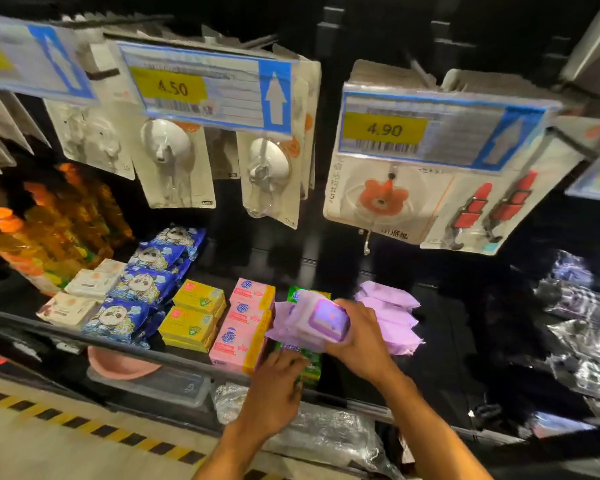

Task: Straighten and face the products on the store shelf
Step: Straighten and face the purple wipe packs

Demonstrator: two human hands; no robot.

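On the dark shelf (440,358) stand rows of packs. My right hand (361,337) grips a purple wipes pack (321,322) with a hard lid, held above the green boxes. My left hand (278,382) rests with its fingers on a green box (310,368) at the shelf's front; much of that box is hidden under the pack and my hands. A stack of more purple packs (392,313) lies just right of my right hand. Pink boxes (246,323) stand in a row to the left of the green ones.
Yellow boxes (194,313), blue patterned bags (146,285) and white boxes (84,289) fill the shelf's left. Carded hooks and price tags (208,88) hang overhead. Shiny wrapped goods (575,327) sit right. A striped floor line (84,424) runs below.
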